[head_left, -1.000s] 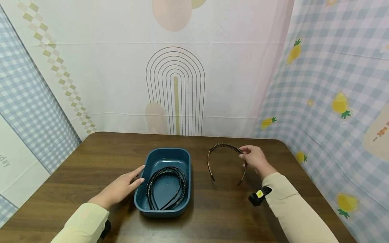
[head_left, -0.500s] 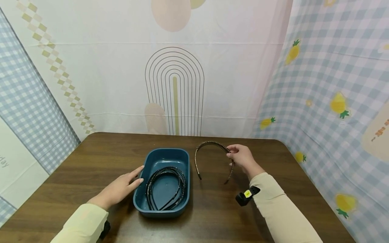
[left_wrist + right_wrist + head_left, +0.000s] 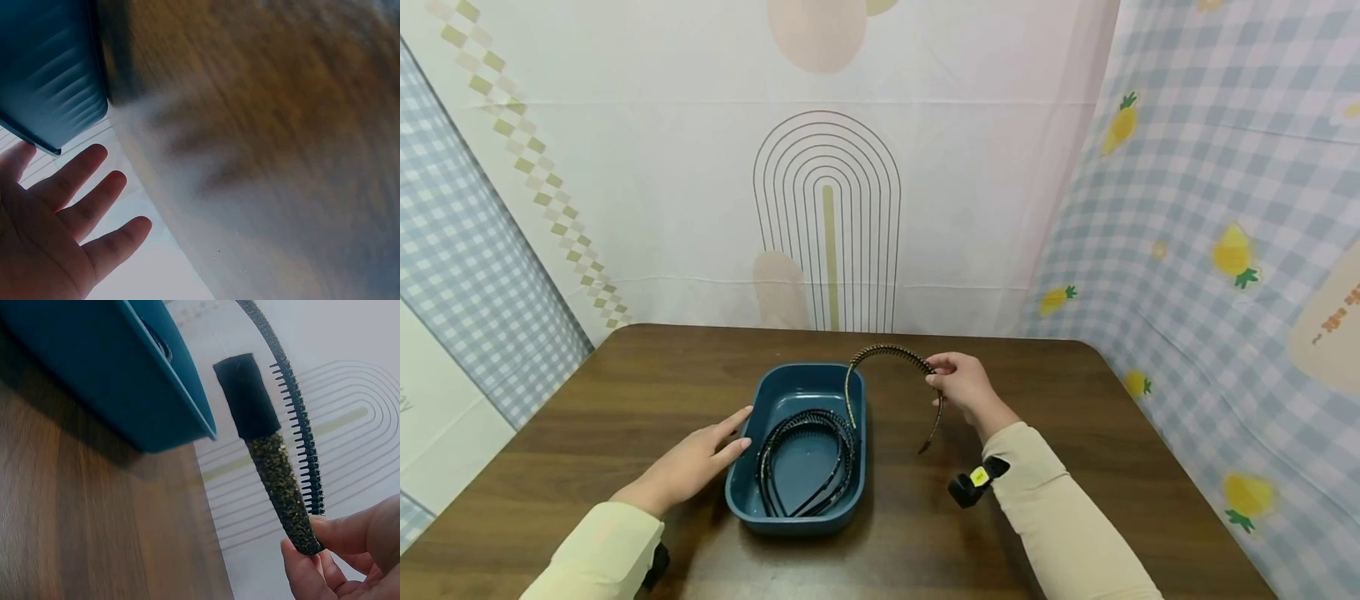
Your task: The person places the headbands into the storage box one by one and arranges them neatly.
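Note:
Pinched in my right hand [image 3: 964, 385] is a toothed headband [image 3: 891, 348] with gold glitter, its arch up and its ends hanging down. One end overlaps the right rim of a blue plastic basin [image 3: 741, 502] in the head view. Up close in the right wrist view, thumb and fingers grip the glittery band [image 3: 281, 481], which has a black tip and a row of comb teeth. Inside the basin lie several dark headbands [image 3: 767, 467], nested together. My left hand [image 3: 688, 467] has its fingers extended, fingertips at the basin's left rim; the left wrist view shows the spread fingers [image 3: 87, 206] beside the basin wall.
The basin stands on a dark brown wooden table [image 3: 1015, 533] with rounded back corners. A white patterned cloth [image 3: 970, 192] hangs behind the table, and a blue checked cloth [image 3: 1187, 317] with pineapple prints hangs on the right.
My right hand has carried the glittery headband leftward from the table's right part, so its left end now overlaps the basin. The left hand has stayed at the basin's rim.

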The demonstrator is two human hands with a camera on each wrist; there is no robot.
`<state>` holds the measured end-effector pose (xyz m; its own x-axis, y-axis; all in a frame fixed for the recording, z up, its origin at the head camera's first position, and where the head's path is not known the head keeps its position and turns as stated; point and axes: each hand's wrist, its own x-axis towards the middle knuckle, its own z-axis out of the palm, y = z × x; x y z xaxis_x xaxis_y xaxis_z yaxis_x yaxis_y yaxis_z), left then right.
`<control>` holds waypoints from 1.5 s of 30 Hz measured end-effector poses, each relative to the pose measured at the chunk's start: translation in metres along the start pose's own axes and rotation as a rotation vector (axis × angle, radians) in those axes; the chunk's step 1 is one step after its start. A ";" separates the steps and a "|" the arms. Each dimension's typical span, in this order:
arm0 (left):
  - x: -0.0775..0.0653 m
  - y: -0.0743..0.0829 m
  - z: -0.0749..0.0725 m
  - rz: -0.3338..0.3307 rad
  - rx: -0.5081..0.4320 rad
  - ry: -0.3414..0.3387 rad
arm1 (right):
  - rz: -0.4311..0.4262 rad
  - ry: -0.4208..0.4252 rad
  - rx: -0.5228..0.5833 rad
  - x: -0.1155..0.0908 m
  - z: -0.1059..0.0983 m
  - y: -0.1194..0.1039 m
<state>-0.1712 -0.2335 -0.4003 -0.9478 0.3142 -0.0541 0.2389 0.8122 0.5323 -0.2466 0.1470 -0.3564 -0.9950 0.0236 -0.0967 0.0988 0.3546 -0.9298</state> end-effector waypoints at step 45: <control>0.000 0.001 -0.001 -0.018 0.029 -0.005 | -0.047 -0.097 -0.175 -0.017 0.093 -0.034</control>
<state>-0.1714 -0.2332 -0.3991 -0.9510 0.3016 -0.0675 0.2277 0.8316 0.5066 -0.2323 0.0479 -0.3557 -0.9918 -0.0842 -0.0960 0.0398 0.5104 -0.8590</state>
